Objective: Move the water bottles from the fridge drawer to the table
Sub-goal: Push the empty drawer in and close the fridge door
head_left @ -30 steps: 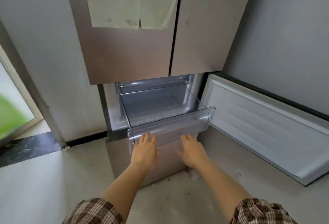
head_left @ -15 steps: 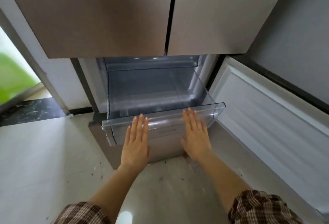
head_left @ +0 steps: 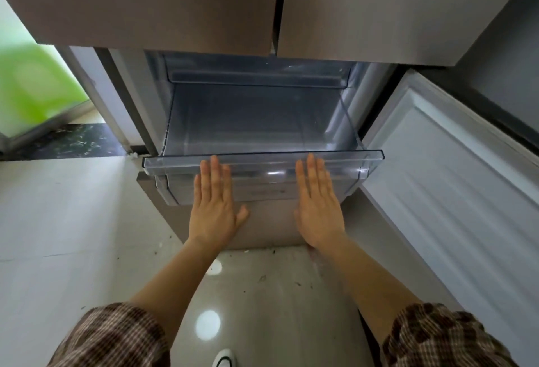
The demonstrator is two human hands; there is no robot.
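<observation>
Both hands' grip flat-open: left hand (head_left: 214,206) and right hand (head_left: 316,206) against fridge drawer (head_left: 262,159) front.

Both forearms are bare below brown-and-cream checked fabric sleeves, the left sleeve (head_left: 116,337) and the right sleeve (head_left: 443,337), pushed up near the elbows. A white shoe tip (head_left: 224,359) with dark trim shows at the bottom edge.

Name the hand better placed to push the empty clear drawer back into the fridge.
Neither clearly: left hand and right hand both lie flat and open on the clear drawer front, evenly spaced about its middle. Pushing with both would likely keep it straight. If only one, left, marginally: the open door crowds the right.
</observation>
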